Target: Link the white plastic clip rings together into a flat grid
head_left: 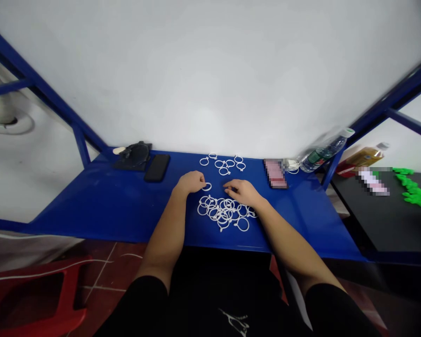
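My left hand (192,181) is closed in a pinch on a white curtain ring (210,188), which juts out to the right of the fingertips just above the blue table (119,206). Across a small gap, my right hand (243,191) is open, its thumb and forefinger apart with nothing visible between them. Below both hands lies a loose pile of white curtain rings (224,210), overlapping one another, each with a small knob or eyelet. My right wrist partly covers the pile's right end. Farther back, several separate rings (224,171) lie spread near the wall.
A black phone (157,167) and a dark crumpled item (135,157) lie at the left. To the right are a blurred-out phone (275,173), a white cable (293,164) and a tilted plastic bottle (328,150). Green pieces (416,189) lie on a black side table (400,220).
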### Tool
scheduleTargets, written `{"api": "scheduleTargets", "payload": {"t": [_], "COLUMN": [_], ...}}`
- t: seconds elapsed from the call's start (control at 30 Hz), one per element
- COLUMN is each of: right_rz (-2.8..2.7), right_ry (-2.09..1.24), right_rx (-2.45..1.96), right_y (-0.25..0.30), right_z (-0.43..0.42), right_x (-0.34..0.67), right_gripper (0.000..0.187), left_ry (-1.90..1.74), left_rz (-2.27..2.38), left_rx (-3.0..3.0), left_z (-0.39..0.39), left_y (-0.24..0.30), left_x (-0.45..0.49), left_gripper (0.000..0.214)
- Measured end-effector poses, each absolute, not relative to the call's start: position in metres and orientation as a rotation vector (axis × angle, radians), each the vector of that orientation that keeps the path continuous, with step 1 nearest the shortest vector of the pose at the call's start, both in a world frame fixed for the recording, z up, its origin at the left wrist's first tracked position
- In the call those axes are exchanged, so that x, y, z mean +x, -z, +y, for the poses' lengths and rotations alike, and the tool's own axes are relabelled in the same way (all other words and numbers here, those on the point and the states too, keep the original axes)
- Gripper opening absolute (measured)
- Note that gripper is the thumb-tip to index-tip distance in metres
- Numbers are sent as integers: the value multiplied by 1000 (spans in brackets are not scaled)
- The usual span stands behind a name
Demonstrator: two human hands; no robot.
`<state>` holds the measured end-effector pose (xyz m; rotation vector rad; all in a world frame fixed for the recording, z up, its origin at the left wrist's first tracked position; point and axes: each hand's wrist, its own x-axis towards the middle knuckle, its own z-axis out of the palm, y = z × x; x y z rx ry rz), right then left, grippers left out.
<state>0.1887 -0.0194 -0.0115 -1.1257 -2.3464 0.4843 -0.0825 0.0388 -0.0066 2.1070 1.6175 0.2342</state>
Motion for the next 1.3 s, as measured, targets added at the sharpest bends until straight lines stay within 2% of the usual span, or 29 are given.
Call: {"api": "scheduleTargets", "payload": {"t": [0.17, 0.27, 0.37, 0.5, 0.83, 1.3], "right_rz": [-2238, -2208, -2168, -2047, -2158, -2170], "right_ry": [-463, -486, -466, -395, -438, -487], "right_rx": [-1063, -1031, -1029, -1086, -1165, -1142], "right_y": [14, 16, 16, 14, 16, 14], "right_z": [-22, -23, -23, -21, -22, -21], "right_x": [188, 186, 186, 190, 190, 189], "right_gripper": [33, 45, 42, 29, 47, 49], "left_ry": [-711, -911, -1024, -1100, -1320, -1286], "left_rz": [1556, 1333, 1054, 810, 747, 798], "left_rx": [1962, 1778, 1601, 1511, 2010, 2008], "left_z": [25, 20, 19, 17, 8, 7], "left_y": [8, 12, 15, 11, 4, 6], "left_x": [-43, -25, -15, -13, -17, -15], "left_gripper": [6, 17, 14, 22, 18, 19]}}
